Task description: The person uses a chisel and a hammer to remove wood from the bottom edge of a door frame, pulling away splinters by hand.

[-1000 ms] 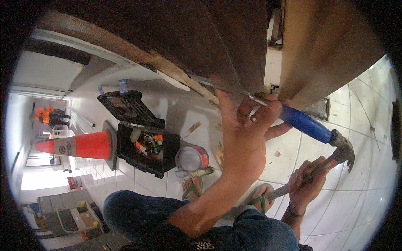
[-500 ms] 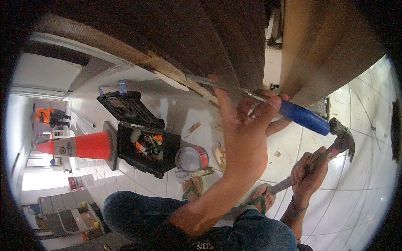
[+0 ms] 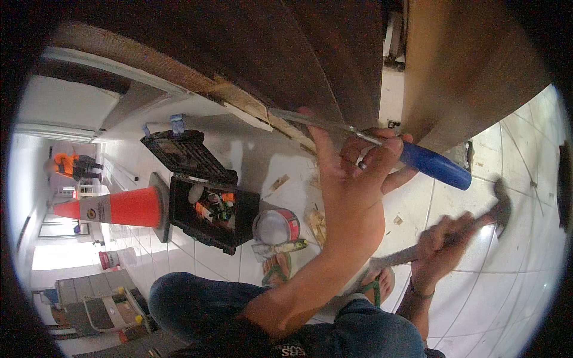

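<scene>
My left hand (image 3: 358, 167) grips a chisel with a blue handle (image 3: 434, 165) and a thin metal shaft, its fingers curled round it just below the dark wood panel (image 3: 322, 53). The tip of the shaft is at the light raw wood edge (image 3: 245, 101) along the panel. My right hand (image 3: 441, 244) is closed round the handle of a claw hammer (image 3: 499, 206), whose blurred head is just right of and below the end of the blue handle, apart from it.
An open black toolbox (image 3: 239, 221), a red-banded can (image 3: 276, 227) and an orange cone (image 3: 134, 207) stand left on the tiled floor (image 3: 447, 301). Wood scraps (image 3: 316, 227) lie by my feet. A grey stepladder (image 3: 107, 307) is lower left; a person in orange (image 3: 65, 164) is far back.
The hammer head was against the blue handle's end half a second ago and is now drawn back to the right, blurred. My left hand keeps its grip with little movement.
</scene>
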